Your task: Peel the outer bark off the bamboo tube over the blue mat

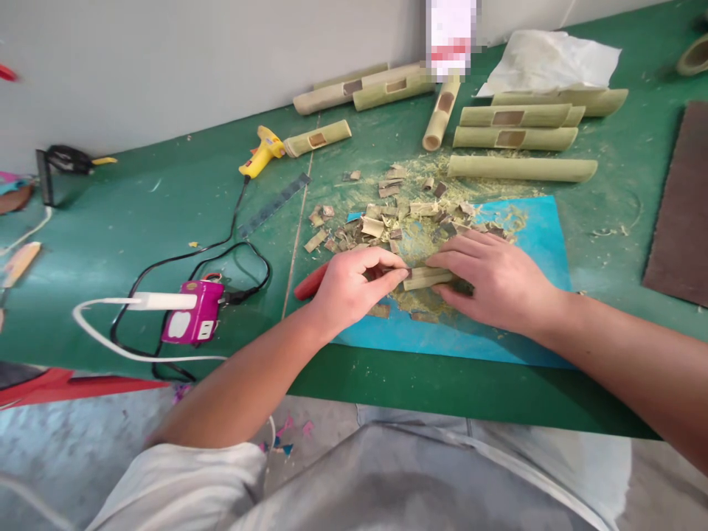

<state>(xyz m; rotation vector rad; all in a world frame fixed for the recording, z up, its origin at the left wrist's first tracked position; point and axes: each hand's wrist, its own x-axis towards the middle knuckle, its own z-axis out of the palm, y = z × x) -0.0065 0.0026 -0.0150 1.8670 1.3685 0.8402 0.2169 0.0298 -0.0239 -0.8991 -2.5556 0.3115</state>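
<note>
My left hand (351, 287) is closed around a red-handled knife (310, 283). Its handle sticks out on the left, and a thin dark strip, apparently the blade, shows at my fingertips. The tip meets the left end of a short bamboo piece (423, 279). From the right, my right hand (487, 276) grips that piece, thumb on the near side and fingers over the far side, hiding its right end. Under both hands lies a blue sheet (531, 350) strewn with shavings. Small cut bamboo chips (373, 226) are heaped just beyond my hands.
Bamboo tubes with cut openings (514, 138) lie at the back right, near a white plastic bag (553, 63). A yellow glue gun (262, 153) rests at left beside a ruler (276, 204). Cords run from a purple power socket (191, 311). A brown board (680, 206) lies far right.
</note>
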